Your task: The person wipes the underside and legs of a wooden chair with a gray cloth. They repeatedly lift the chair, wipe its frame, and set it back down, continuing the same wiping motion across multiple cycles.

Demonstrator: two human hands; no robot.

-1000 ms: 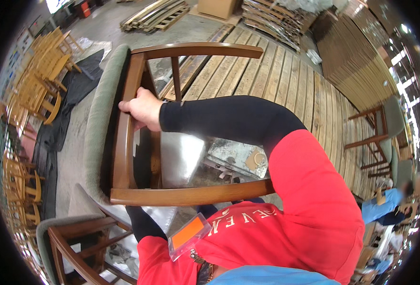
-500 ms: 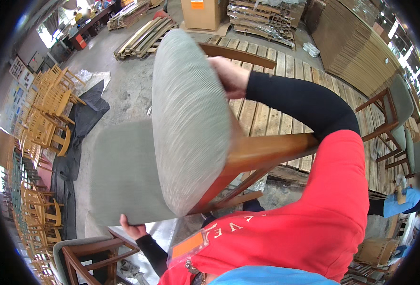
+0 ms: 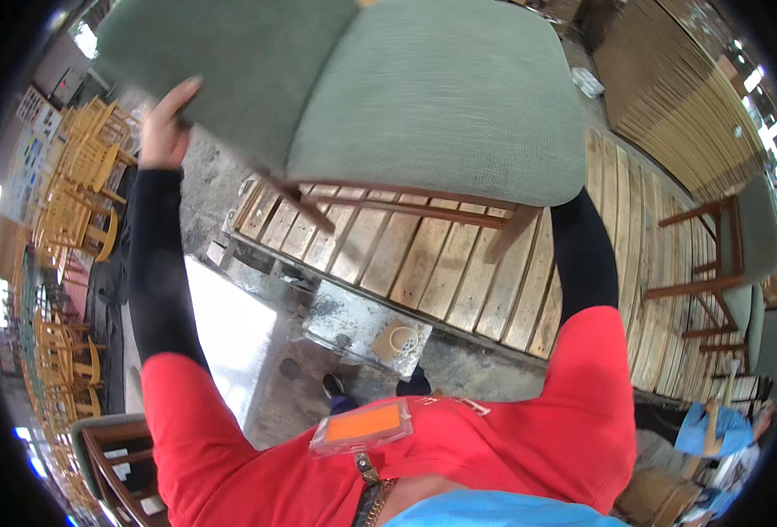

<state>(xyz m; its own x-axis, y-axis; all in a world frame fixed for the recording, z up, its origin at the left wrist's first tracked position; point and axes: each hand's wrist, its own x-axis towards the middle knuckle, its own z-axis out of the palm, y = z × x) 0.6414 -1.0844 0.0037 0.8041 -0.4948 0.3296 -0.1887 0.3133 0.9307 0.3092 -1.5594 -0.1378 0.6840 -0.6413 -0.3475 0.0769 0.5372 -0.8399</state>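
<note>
A dining chair point(image 3: 441, 105) with grey-green upholstery and a brown wooden frame fills the upper middle, its seat facing up. Its padded backrest point(image 3: 230, 70) reaches to the upper left. My left hand point(image 3: 165, 132) is closed on the near edge of that backrest, fingers over the fabric. My right arm point(image 3: 584, 255) stretches up to the seat's right corner, where the seat hides the hand. Below the seat, wooden legs point(image 3: 510, 233) stand out over a slatted wooden platform point(image 3: 432, 268); whether they touch it I cannot tell.
More upholstered chairs point(image 3: 722, 237) stand on the platform's right side, and another chair point(image 3: 112, 457) is at lower left. Yellow wooden chairs point(image 3: 90, 167) line the left. Stacked cardboard point(image 3: 678, 97) rises at upper right. A person in blue point(image 3: 713, 430) is at lower right.
The chair has turned from its tilted position to seat up and moved away from me over the platform. My left hand has moved far up; my right hand has gone behind the seat.
</note>
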